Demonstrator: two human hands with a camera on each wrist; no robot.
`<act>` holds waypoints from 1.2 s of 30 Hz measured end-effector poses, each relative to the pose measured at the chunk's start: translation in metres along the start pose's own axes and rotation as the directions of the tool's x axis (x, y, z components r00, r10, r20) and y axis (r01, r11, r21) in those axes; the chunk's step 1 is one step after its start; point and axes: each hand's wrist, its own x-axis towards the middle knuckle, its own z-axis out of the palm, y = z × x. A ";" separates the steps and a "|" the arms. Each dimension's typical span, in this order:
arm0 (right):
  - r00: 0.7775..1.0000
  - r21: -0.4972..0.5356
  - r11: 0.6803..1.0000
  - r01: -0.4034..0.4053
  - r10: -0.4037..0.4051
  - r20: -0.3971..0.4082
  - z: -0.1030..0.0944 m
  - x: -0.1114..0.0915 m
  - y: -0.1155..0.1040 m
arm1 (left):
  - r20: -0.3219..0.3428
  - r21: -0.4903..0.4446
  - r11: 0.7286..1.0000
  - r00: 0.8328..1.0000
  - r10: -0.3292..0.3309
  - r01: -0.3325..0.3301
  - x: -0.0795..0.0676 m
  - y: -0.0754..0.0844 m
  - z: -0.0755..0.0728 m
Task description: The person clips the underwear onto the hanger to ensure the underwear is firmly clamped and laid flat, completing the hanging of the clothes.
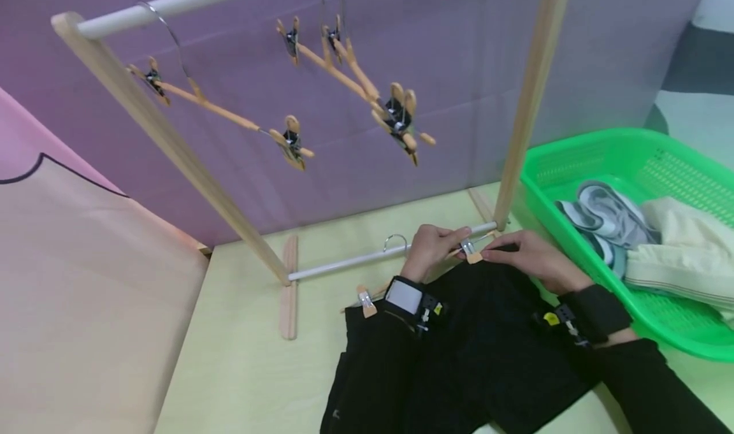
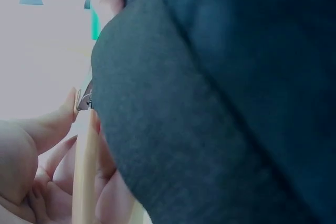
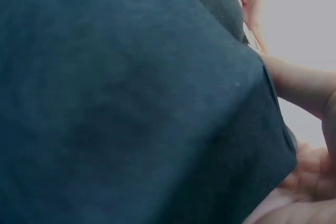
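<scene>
A pair of black shorts (image 1: 487, 332) lies on the pale tabletop, its waist edge along a wooden clip hanger (image 2: 85, 171). At the left end, a clip (image 1: 366, 301) bites the waistband. My left hand (image 1: 430, 249) holds the hanger near its other clip (image 1: 471, 252), with the thumb pressing that clip and the fingers behind the bar. My right hand (image 1: 530, 259) pinches the waist corner of the shorts beside this clip. Black cloth fills most of both wrist views and hides part of the fingers. The hanger's metal hook (image 1: 395, 238) points toward the rack.
A wooden rack with a white top rail (image 1: 189, 2) stands behind the hands. Several clip hangers (image 1: 212, 106) hang from it. Its lower white bar (image 1: 344, 268) runs just beyond the hanger. To the right, a green basket (image 1: 579, 142) contains folded grey (image 1: 613, 214) and cream clothes (image 1: 682, 262).
</scene>
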 end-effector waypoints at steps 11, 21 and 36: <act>0.999 -0.010 0.999 0.048 -0.048 -0.017 0.000 0.002 -0.007 | -0.071 -0.046 0.997 0.995 -0.066 0.063 0.000 0.003 -0.002; 1.000 0.201 0.979 -0.027 0.025 0.010 -0.004 0.004 -0.005 | -0.007 -0.039 0.999 1.000 0.005 -0.006 -0.006 0.007 0.002; 1.000 0.098 0.995 -0.001 0.001 0.004 -0.002 0.002 0.007 | 0.143 0.084 0.993 0.987 0.068 -0.081 -0.026 0.011 -0.035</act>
